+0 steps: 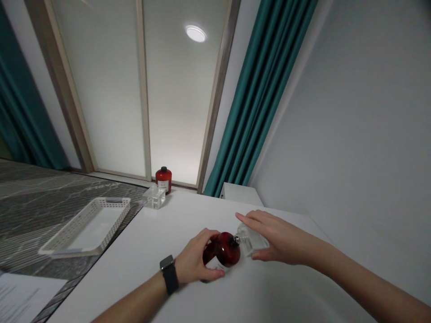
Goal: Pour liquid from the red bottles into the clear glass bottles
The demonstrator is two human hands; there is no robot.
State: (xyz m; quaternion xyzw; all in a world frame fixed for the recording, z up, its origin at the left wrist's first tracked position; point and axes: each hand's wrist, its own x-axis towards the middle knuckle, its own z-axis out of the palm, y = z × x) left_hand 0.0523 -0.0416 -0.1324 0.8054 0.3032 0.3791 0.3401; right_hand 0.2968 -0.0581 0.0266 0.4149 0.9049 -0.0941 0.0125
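My left hand (197,258) wraps round a dark red bottle (227,251) with a white label, tilted so that its black neck points right. In my right hand (269,235) is a clear bottle (252,241), also tilted, its mouth turned left toward the red bottle's neck. The two necks meet or nearly meet; I cannot tell whether they touch. Fingers and palm cover part of each bottle. Both bottles are over the white table (161,237).
A second red bottle (163,180) with a black cap stands upright at the table's far edge, beside a clear square container (154,197). To the left lies a white perforated basket (90,227). A printed sheet (27,296) is at lower left. A white cabinet (242,194) stands behind the table.
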